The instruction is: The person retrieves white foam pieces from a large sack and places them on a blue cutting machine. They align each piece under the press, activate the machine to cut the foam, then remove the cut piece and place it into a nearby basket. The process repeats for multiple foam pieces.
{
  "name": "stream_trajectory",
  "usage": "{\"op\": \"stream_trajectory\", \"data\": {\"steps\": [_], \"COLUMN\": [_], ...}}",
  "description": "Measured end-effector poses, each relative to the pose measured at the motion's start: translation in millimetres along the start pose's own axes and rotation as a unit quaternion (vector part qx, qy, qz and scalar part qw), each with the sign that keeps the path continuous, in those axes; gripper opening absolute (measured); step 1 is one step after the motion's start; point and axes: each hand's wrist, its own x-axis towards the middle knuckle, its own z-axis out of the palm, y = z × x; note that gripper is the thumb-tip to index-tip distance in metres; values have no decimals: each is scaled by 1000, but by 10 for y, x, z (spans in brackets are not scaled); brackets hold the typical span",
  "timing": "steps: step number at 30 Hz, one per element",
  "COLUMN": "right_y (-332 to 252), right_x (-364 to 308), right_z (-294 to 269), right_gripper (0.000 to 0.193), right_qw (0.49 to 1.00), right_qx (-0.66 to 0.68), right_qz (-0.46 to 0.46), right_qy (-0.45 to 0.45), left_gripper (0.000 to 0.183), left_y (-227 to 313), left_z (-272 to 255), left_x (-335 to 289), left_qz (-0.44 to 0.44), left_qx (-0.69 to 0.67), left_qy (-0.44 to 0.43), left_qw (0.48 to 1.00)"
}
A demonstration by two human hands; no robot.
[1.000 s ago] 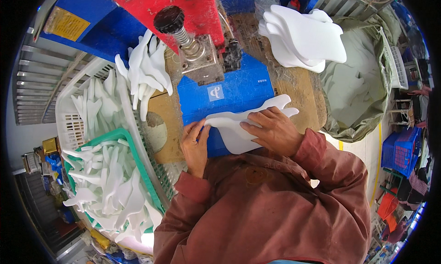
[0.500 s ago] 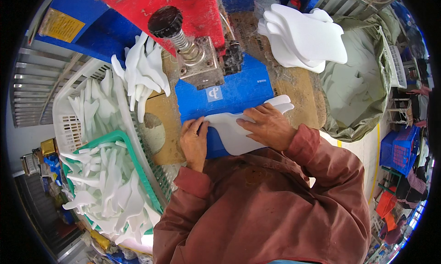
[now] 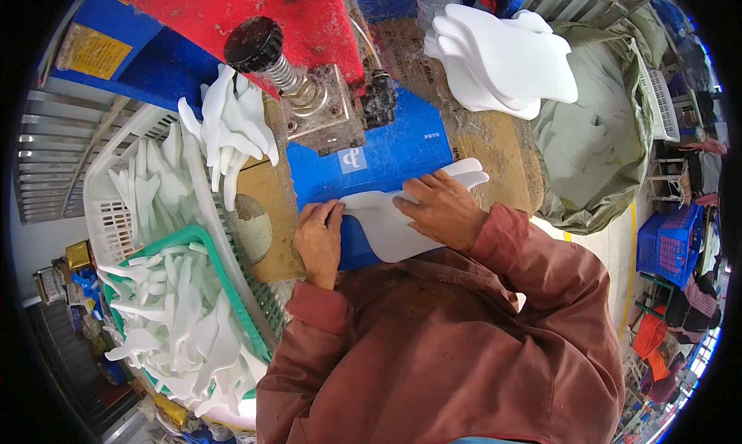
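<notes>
A white curved, flat piece, apparently foam point(image 3: 386, 234), lies in front of me over the near part of a blue board point(image 3: 421, 135). My left hand point(image 3: 318, 241) pinches its left corner between thumb and fingertips. My right hand point(image 3: 442, 210) is bent over its upper right part, fingers curled on the top edge. Past the right hand a rounded double end point(image 3: 468, 170) sticks out, looking like two layers. Just beyond the hands stands a machine head with a metal block point(image 3: 321, 113), a spring and a black knob point(image 3: 253, 45).
Similar white pieces are stacked point(image 3: 506, 61) at the back right and heaped point(image 3: 236, 119) left of the machine. More fill a white basket point(image 3: 108, 224), a green basket point(image 3: 226, 278) and an olive sack point(image 3: 591, 221). The machine's red arm point(image 3: 309, 15) overhangs the cardboard-covered table point(image 3: 270, 185).
The whole view has shifted slightly. Both hands keep nearly the same hold on the white piece, which stays in about the same place on the board.
</notes>
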Motion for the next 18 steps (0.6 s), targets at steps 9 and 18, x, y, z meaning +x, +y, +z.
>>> {"op": "stream_trajectory", "data": {"steps": [9, 18], "right_y": [39, 52], "right_x": [8, 15], "right_z": [102, 131], "right_gripper": [21, 22], "right_qw": [1000, 997], "right_qx": [-7, -35], "right_qz": [11, 5], "right_qy": [-26, -66], "left_gripper": [13, 15], "left_y": [-34, 88], "left_z": [29, -92], "left_x": [68, 155], "left_qz": [0, 29], "left_qx": [-2, 41], "left_qy": [-11, -34], "left_qw": [1000, 998]}}
